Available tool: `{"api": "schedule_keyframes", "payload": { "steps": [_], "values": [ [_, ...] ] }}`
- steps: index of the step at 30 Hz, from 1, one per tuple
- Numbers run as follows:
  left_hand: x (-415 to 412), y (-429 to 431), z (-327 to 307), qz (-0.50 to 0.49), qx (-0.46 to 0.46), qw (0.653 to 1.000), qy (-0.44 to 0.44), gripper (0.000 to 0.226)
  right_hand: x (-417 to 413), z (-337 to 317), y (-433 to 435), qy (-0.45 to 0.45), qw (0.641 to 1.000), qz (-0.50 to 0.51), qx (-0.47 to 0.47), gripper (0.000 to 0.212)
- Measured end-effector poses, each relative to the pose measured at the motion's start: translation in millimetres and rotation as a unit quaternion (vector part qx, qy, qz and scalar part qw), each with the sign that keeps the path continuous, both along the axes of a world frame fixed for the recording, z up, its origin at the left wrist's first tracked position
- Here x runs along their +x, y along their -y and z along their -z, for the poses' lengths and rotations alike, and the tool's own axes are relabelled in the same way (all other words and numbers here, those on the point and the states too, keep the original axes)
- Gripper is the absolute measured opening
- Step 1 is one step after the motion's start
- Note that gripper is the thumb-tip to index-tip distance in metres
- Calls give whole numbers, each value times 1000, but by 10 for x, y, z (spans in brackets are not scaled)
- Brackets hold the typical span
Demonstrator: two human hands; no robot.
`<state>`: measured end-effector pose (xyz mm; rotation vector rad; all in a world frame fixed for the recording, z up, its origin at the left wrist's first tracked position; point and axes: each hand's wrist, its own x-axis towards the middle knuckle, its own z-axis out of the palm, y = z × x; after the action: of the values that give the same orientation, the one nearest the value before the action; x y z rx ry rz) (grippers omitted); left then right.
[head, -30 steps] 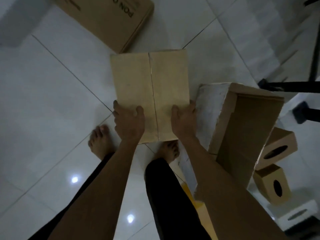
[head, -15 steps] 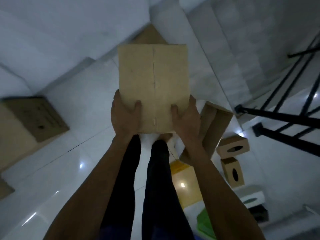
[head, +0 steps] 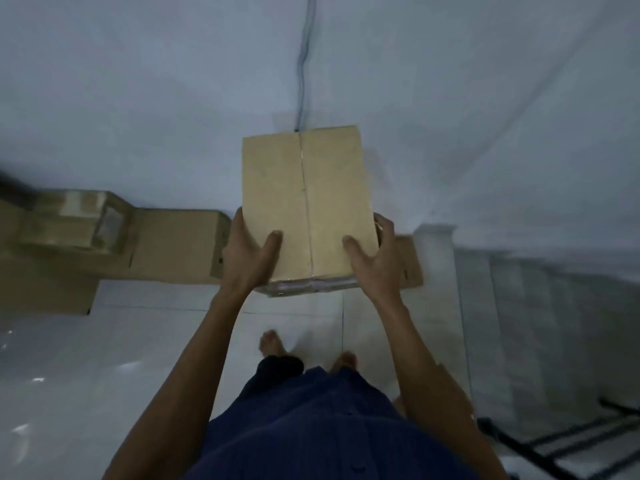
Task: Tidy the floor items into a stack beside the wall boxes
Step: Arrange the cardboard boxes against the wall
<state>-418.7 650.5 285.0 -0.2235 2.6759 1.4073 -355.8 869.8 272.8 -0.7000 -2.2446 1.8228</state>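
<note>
A closed, rectangular tan cardboard box [head: 306, 202] is held in the air at the centre of the view, above the floor and in front of the wall. Its long axis points straight away from the person, toward the wall. Its two top flaps meet in one seam running along that same line, and clear tape shows on the near end. The contents are hidden. The left hand [head: 249, 258] grips the near left corner and the right hand [head: 375, 258] grips the near right corner. Each thumb lies flat on the top face, and the fingers curl round the sides out of sight. Behind the box, brown cardboard boxes [head: 173, 247] stand against the white wall [head: 138, 98]. At least three can be counted on the left, one of them a smaller taped box set on top. A further brown edge shows just past the right hand, and I cannot tell whether it is a separate box. All look closed. One thin dark cable [head: 301, 64] runs down the wall to the far end of the held box. Below is a glossy white tiled floor [head: 104, 358] with two bare feet [head: 272, 342] on it, beneath a dark blue shirt [head: 311, 427]. To the right are pale steps [head: 519, 306] and a black metal railing [head: 554, 441].
</note>
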Motion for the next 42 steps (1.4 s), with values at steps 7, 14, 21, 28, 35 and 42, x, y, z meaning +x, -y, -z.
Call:
{"api": "schedule_keyframes", "payload": {
  "steps": [7,14,21,28,35,42],
  "values": [
    [209,1496,-397,-121,-147,980,-48,80,-799,-355,1656,-29,979,-198,41,63],
    [248,3242,-446,-151,-181,972,6,96,-1339,-417,3485,-33,952,-298,61,63],
    [-13,4522,-288,-170,-167,970,37,126,-1862,-210,4880,-37,940,-328,90,55],
    [-889,5579,476,-200,-124,971,50,128,-2803,545,6016,-20,932,-341,124,47],
    [-2013,6796,1991,-240,-88,961,104,130,-4056,1979,7304,20,906,-403,124,46],
    [-2638,7371,3113,-262,-77,949,156,128,-4791,2989,8016,54,897,-412,148,50]
  ]
}}
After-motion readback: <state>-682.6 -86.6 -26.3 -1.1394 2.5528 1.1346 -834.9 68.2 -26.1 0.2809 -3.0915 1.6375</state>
